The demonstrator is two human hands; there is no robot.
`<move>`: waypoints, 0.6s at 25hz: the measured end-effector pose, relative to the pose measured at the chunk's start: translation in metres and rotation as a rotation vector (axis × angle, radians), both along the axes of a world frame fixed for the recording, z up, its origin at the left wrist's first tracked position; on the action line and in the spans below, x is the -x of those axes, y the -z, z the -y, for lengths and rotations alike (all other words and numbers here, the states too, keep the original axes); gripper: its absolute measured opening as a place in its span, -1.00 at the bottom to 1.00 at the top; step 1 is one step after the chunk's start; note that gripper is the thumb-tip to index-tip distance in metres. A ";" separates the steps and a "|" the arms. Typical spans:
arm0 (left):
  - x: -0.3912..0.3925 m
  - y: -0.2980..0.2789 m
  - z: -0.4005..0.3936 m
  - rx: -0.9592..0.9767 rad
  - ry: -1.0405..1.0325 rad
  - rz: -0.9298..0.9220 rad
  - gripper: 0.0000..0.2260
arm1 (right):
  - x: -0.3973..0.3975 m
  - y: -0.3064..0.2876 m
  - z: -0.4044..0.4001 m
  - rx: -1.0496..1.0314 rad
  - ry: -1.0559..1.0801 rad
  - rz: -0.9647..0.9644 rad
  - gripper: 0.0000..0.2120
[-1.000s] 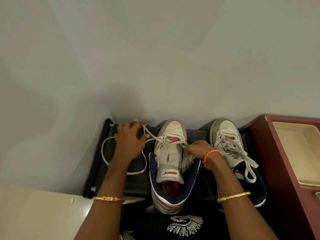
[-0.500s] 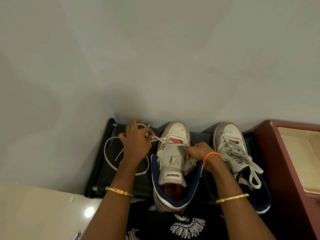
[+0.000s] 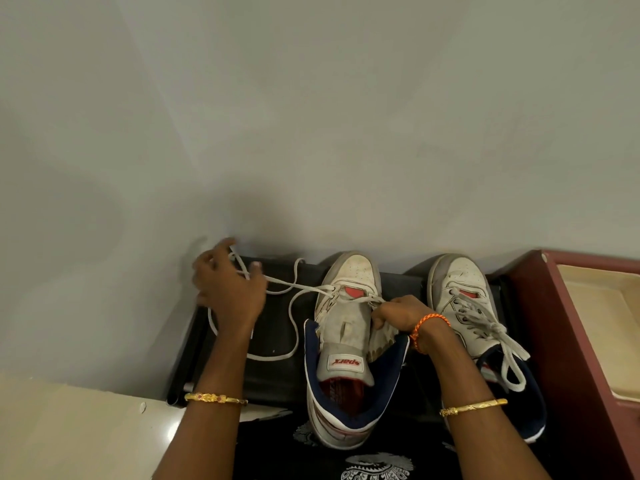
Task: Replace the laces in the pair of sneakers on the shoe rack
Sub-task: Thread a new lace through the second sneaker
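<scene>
Two white sneakers with navy collars stand toe-to-wall on a black shoe rack (image 3: 277, 368). The left sneaker (image 3: 349, 327) is mostly unlaced, its tongue up. A white lace (image 3: 294, 318) runs from its front eyelets out to the left and loops over the rack. My left hand (image 3: 228, 289) holds that lace, pulled out to the left near the wall. My right hand (image 3: 394, 311) pinches the lace at the sneaker's right eyelets. The right sneaker (image 3: 464, 306) is fully laced, with its bow hanging loose.
A grey wall rises right behind the rack. A dark red cabinet (image 3: 568, 341) with a cream tray (image 3: 609, 334) on top stands against the rack's right side. A cream ledge (image 3: 86, 427) lies at the lower left.
My left hand has moved left and towards the wall, drawing more lace out of the left sneaker. My right hand has stayed at the eyelets.
</scene>
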State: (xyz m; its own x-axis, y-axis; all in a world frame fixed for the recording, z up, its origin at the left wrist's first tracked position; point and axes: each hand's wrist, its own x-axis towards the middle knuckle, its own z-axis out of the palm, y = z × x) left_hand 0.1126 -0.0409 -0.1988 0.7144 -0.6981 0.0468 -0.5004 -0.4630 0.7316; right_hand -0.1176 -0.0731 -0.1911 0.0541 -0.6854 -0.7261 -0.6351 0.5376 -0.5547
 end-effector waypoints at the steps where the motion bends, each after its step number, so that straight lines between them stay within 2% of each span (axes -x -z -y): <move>1: 0.006 0.002 0.000 -0.036 0.231 0.066 -0.64 | 0.000 0.000 0.000 -0.002 -0.005 -0.007 -0.90; 3: 0.022 0.008 -0.003 -0.163 0.625 0.106 -0.73 | -0.002 0.000 0.000 -0.003 -0.008 -0.011 -0.90; 5: 0.039 0.012 -0.003 -0.283 0.765 0.135 -0.78 | -0.003 0.000 0.000 -0.003 0.002 0.003 -0.87; 7: 0.048 0.013 0.002 -0.293 0.742 0.166 -0.82 | -0.004 0.000 0.000 -0.006 0.014 0.024 -0.86; 11: 0.043 0.013 0.007 -0.280 0.631 0.105 -0.87 | -0.003 0.002 0.000 -0.005 0.006 0.010 -0.85; 15: 0.029 0.009 0.004 -0.220 0.418 0.041 -0.92 | 0.000 0.005 0.001 -0.007 0.023 0.016 -0.87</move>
